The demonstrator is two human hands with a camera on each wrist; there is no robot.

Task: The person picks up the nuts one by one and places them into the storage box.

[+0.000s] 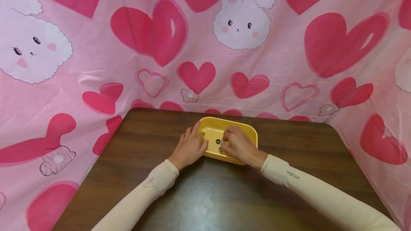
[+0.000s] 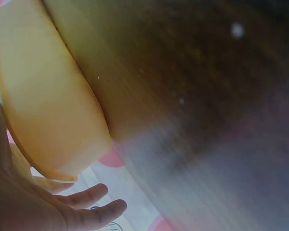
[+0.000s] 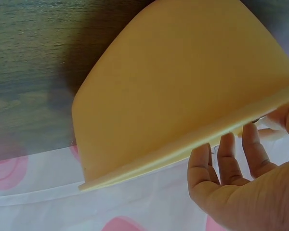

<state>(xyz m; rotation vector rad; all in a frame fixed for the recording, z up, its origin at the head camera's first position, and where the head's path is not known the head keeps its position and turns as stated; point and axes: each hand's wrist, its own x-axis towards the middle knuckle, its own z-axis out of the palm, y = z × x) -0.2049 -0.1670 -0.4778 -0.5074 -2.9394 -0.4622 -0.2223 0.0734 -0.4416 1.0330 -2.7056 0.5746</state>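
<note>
A shallow yellow plastic tray (image 1: 247, 127) stands on the brown table, with a few small metal nuts on its floor. One dark nut (image 1: 218, 141) lies near the middle, and another nut (image 1: 220, 149) is just in front of it. My left hand (image 1: 188, 147) rests over the tray's left rim; in the left wrist view its outer fingers stretch loosely past the rim. Reaching in from the right, my right hand (image 1: 240, 145) pinches a small pale metal nut (image 1: 222, 142) between thumb and fingertips, largely covered by them. In the right wrist view, the tray's wall (image 3: 183, 86) hides most of the inside.
The dark wood-grain table (image 1: 205, 195) reaches around the tray on all sides. Pink cloth (image 1: 205, 52) printed with hearts and rabbits hangs along the table's back and both sides.
</note>
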